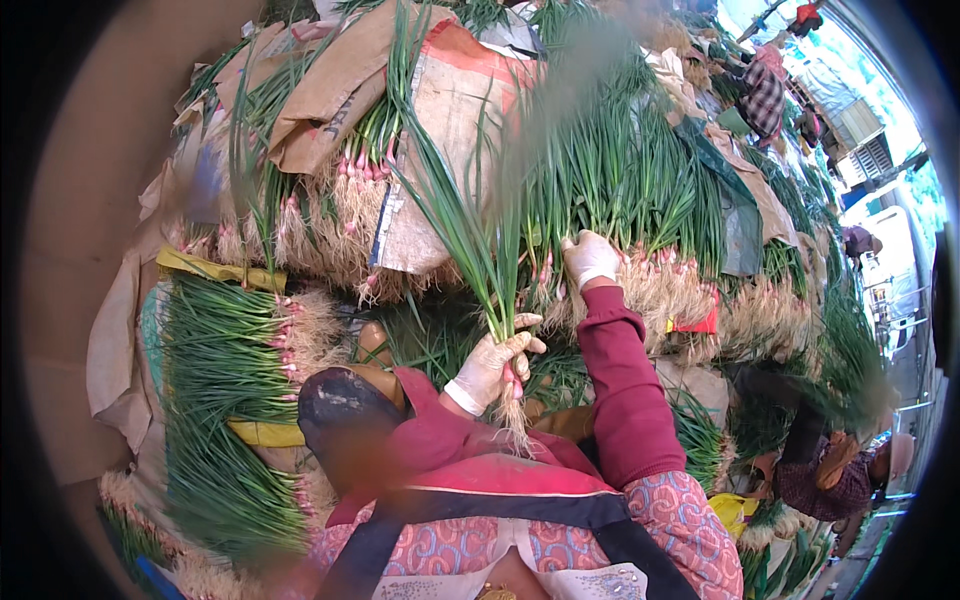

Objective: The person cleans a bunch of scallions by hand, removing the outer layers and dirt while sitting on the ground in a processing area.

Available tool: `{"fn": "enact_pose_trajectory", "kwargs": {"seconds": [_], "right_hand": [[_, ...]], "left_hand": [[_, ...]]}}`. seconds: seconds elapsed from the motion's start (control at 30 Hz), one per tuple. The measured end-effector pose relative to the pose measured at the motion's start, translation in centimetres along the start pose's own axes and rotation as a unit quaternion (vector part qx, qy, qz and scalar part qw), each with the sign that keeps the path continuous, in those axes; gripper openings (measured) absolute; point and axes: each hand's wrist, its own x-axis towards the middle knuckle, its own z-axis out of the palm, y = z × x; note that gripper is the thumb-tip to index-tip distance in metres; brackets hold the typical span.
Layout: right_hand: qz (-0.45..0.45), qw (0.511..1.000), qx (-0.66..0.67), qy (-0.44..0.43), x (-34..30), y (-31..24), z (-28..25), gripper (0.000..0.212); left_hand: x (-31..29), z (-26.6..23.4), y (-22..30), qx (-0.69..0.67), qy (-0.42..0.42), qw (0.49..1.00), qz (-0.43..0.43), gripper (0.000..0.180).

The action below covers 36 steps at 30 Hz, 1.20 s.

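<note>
My left hand [495, 370], in a pale glove, is closed round a small bunch of spring onions [490, 270]. Their long green leaves point up and away, while pink bulbs and stringy roots hang below the fist. Farther off and to the right, my gloved right hand [590, 258] is at the front of a big heap of spring onions [640, 180], just above the row of bulbs and roots. Its fingers are curled in against the stalks there and partly hidden; they seem to pinch some of them.
A white and orange sack [440, 150] and a brown sack [340, 90] lie over the heap. Bundled spring onions [220, 340] are stacked at my left beside yellow strips [265, 433]. At the right, a person in a hat [840, 470] bends among more onions. Blurred smudges cover parts of the picture.
</note>
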Motion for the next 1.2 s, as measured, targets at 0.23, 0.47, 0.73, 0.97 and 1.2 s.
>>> {"fn": "enact_pose_trajectory", "kwargs": {"seconds": [0.23,0.47,0.73,0.97,1.2], "right_hand": [[-0.017,0.970,0.240,0.038,-1.3,2.9,-0.5,0.022],[-0.032,0.995,0.089,0.037,-0.9,0.6,1.1,0.035],[-0.002,0.882,0.462,-0.099,-7.1,2.4,-2.8,0.019],[0.000,0.741,0.629,-0.235,-18.7,2.2,0.4,0.016],[0.059,0.706,0.641,-0.294,-13.6,0.2,2.5,0.034]], "left_hand": [[-0.4,0.1,0.5,0.049,0.085,0.995,0.014,0.030],[0.5,-0.7,-0.7,0.078,0.094,0.992,0.018,0.029],[0.2,-1.0,-0.7,0.095,0.134,0.986,0.020,0.030],[1.0,-1.1,-1.8,0.097,0.212,0.972,0.038,0.022],[0.7,-0.9,-2.5,0.100,0.206,0.973,0.006,0.015]]}}
